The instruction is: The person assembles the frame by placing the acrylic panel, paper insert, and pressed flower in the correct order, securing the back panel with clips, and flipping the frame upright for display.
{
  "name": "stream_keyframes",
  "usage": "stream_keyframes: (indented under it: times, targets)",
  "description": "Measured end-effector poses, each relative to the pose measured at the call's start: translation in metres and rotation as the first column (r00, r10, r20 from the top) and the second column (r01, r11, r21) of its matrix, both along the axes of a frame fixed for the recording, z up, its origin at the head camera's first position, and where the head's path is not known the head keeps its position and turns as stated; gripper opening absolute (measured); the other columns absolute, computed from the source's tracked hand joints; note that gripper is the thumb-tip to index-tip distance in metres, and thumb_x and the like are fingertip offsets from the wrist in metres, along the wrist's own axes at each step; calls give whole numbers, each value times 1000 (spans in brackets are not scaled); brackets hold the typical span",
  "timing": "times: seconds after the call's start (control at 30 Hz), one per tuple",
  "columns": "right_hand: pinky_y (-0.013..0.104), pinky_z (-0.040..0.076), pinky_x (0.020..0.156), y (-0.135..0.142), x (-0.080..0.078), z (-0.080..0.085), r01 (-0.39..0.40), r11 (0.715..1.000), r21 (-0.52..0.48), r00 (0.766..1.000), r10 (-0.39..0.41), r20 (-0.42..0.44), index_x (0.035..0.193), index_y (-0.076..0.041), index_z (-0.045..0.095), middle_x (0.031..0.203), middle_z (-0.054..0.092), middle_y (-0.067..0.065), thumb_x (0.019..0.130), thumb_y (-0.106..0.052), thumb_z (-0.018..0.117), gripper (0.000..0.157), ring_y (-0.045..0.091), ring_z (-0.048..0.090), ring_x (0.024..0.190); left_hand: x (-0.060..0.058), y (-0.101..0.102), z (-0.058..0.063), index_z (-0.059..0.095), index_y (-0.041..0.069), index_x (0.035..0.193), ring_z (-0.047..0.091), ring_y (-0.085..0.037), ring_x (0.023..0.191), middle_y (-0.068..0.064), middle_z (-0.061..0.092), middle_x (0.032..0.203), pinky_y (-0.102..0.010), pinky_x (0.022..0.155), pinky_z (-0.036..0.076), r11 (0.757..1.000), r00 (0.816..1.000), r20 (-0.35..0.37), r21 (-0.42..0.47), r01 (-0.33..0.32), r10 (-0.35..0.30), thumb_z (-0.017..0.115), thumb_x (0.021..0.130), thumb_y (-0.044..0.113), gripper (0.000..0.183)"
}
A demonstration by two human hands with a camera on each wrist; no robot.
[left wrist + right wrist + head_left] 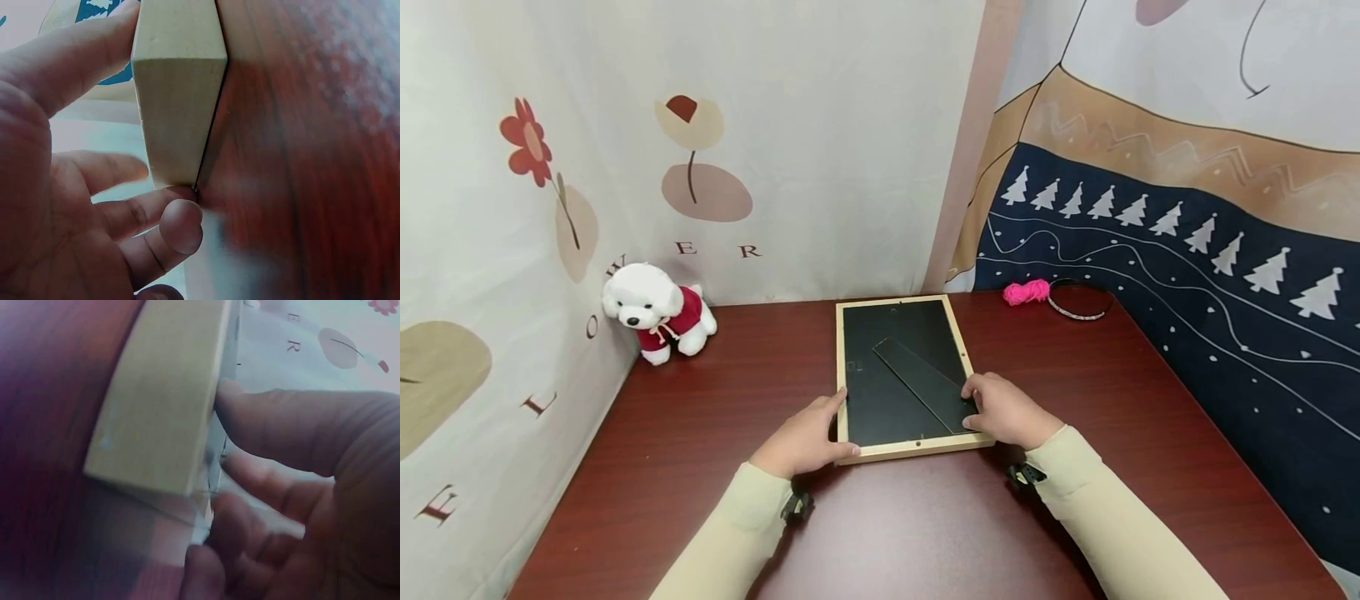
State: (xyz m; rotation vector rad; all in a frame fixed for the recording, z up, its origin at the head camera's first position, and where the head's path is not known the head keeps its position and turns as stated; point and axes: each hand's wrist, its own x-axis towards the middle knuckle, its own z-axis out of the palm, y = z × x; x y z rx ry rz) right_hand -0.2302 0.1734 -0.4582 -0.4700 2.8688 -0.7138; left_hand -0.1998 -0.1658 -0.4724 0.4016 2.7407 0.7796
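Hands apart, the left hand (805, 437) and right hand (1009, 412) grip a picture frame (887, 453) by its near corners. Wrist views catch its deep pale side; the head view alone shows the whole black back (883, 417) and slanting stand (928, 387). Lying back up, its long axis runs from the near edge side toward mid far edge of the bench (917, 533).
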Motion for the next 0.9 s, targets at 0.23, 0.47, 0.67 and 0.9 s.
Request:
stream_keyframes:
  times: [0.23, 0.47, 0.67, 0.9]
  targets:
    - [50, 55, 100, 3, 8, 4, 96, 995, 31, 995, -96, 4, 141, 9, 55, 128, 63, 25, 83, -18, 89, 72, 33, 63, 111, -1, -1, -2, 30, 2, 165, 47, -37, 147, -22, 41, 164, -53, 117, 43, 1000, 1000, 4, 18, -14, 14, 88, 86, 39, 105]
    - [53, 50, 110, 5, 9, 5, 45, 998, 39, 998, -46, 30, 141, 13, 56, 139, 63, 29, 85, -13, 85, 68, 40, 62, 126, -1, -1, -4, 32, 2, 165, 49, -37, 146, -23, 42, 163, -52, 116, 44, 1000, 1000, -4, 15, -8, 8, 88, 85, 41, 105]
    - [53, 52, 107, 9, 8, 3, 36, 999, -4, 998, -35, 44, 142, 10, 57, 134, 66, 26, 84, -11, 85, 67, 36, 65, 120, -2, -2, -4, 32, 2, 165, 49, -36, 146, -22, 42, 163, -52, 116, 45, 1000, 1000, -2, 23, -10, 10, 88, 85, 41, 105]
    - [49, 57, 94, 13, 8, 1, 74, 993, -91, 993, -65, 97, 141, 5, 55, 124, 70, 22, 84, -11, 85, 66, 30, 69, 105, -3, -2, -4, 31, 2, 165, 49, -37, 146, -23, 41, 163, -53, 115, 45, 1000, 1000, 3, 21, -9, 9, 88, 86, 41, 105]
